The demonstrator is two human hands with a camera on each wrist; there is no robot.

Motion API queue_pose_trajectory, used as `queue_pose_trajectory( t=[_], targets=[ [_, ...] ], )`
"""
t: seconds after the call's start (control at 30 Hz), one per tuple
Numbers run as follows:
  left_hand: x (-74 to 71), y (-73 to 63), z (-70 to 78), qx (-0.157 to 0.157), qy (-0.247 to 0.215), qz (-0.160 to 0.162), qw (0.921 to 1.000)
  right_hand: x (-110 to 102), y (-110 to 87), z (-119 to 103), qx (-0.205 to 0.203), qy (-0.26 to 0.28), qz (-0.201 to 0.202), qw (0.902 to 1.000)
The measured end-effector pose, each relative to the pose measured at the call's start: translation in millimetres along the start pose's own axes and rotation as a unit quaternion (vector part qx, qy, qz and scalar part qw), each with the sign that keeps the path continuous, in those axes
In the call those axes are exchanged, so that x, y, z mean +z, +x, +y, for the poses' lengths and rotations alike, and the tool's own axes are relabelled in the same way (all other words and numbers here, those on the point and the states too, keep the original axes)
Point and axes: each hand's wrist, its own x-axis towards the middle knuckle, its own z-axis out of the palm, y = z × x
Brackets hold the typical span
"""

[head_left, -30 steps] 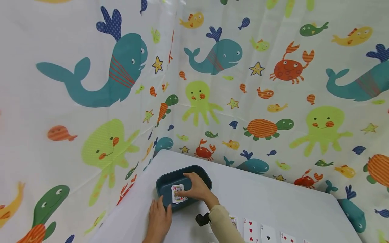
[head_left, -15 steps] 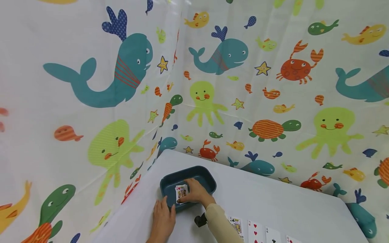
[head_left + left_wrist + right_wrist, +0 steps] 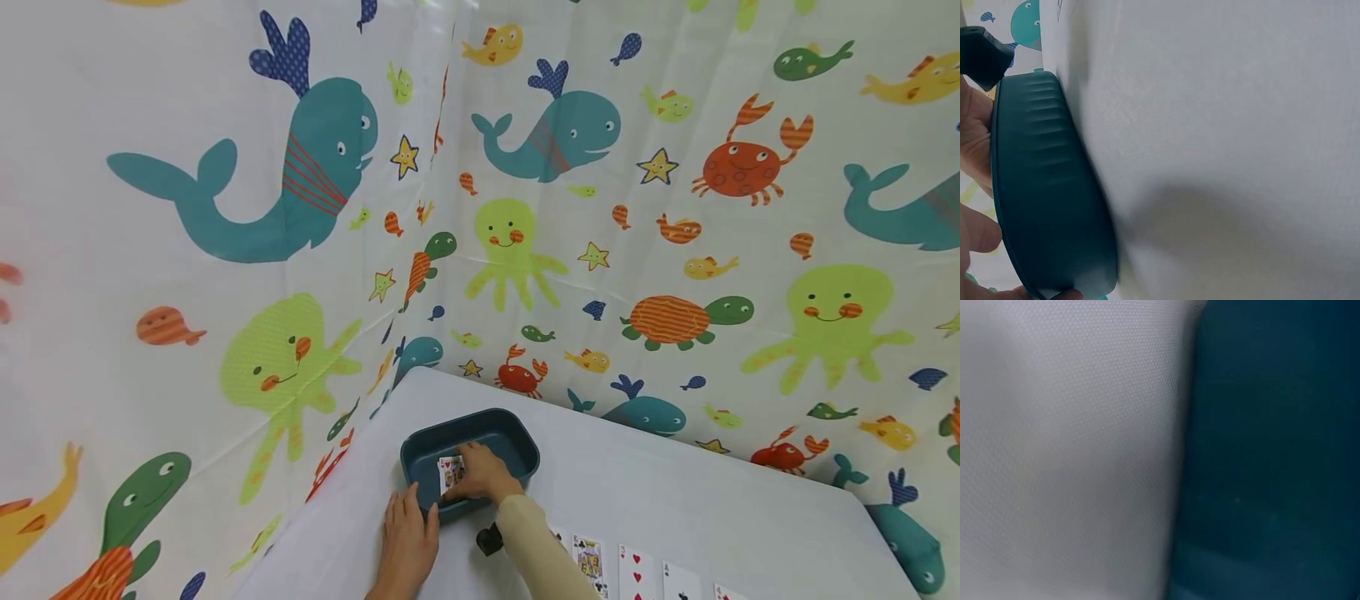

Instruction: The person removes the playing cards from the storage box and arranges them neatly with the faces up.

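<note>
A dark teal tray [image 3: 517, 433] stands on the white table, with a small stack of playing cards [image 3: 452, 472] in it, a face card among them. My right hand [image 3: 483, 473] reaches over the near rim and pinches the stack, thumb at its near edge and fingers at its far edge. My left hand [image 3: 406, 537] lies at the tray's near left corner, fingers extended and fingertips on the rim and outer wall. The left wrist view shows the tray's ribbed side [image 3: 1054, 175] with a fingertip [image 3: 985, 231] at the rim. In the right wrist view the tray wall [image 3: 1266, 456] hides the hand.
Face-up playing cards lie in a row at the front right, among them a face card [image 3: 589, 560], a hearts card [image 3: 635, 571] and a clubs card [image 3: 680, 581]. A sea-animal curtain [image 3: 675, 275] hangs behind and left of the table. A black wrist camera [image 3: 489, 540] sits under the right sleeve.
My right hand's thumb has slid from the face of the cards to their near edge. The left hand stays at the tray corner. The head view has turned slightly left.
</note>
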Motion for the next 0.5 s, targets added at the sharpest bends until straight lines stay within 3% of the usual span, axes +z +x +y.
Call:
queue_pose_trajectory(
  t=[0.5],
  targets=[
    [3.6, 1.5, -0.8, -0.006, -0.007, -0.006, 0.9999, 5.6, 7.0, 0.9, -0.001, -0.040, 0.012, 0.9991]
  ],
)
